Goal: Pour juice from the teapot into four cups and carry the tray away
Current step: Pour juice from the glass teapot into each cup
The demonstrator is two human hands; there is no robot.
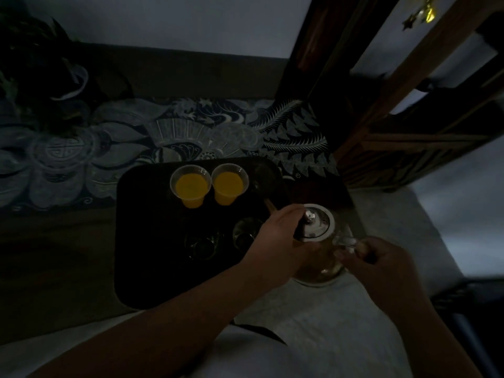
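Dim room, pale wall (169, 20) behind, dark wooden frame (381, 85) rising at the right. Low surface draped in a dark patterned cloth (169, 132) with pale floral and feather motifs; a dark leafy shape at its far left corner, too murky to identify.

Black rounded-corner tray (141, 241) lying on the cloth toward the near right, its near edge overhanging the cloth's front edge. Bare cloth open to the tray's left and beyond its far edge; wooden frame close at the far right.

2 clear plastic cups filled with orange juice, left filled cup (190, 185) and right filled cup (229, 183), touching side by side near the tray's far edge. 2 more clear cups, near left cup (203, 245) and near right cup (245, 231), nearer the front, contents lost in shadow.

Glass teapot (321, 266) at the tray's near right corner, metal lid (316, 222) shiny and round. Left hand (275, 236) pressing on the lid, fingers bent over its knob. Right hand (381, 266) curled around the glass handle (346, 241).
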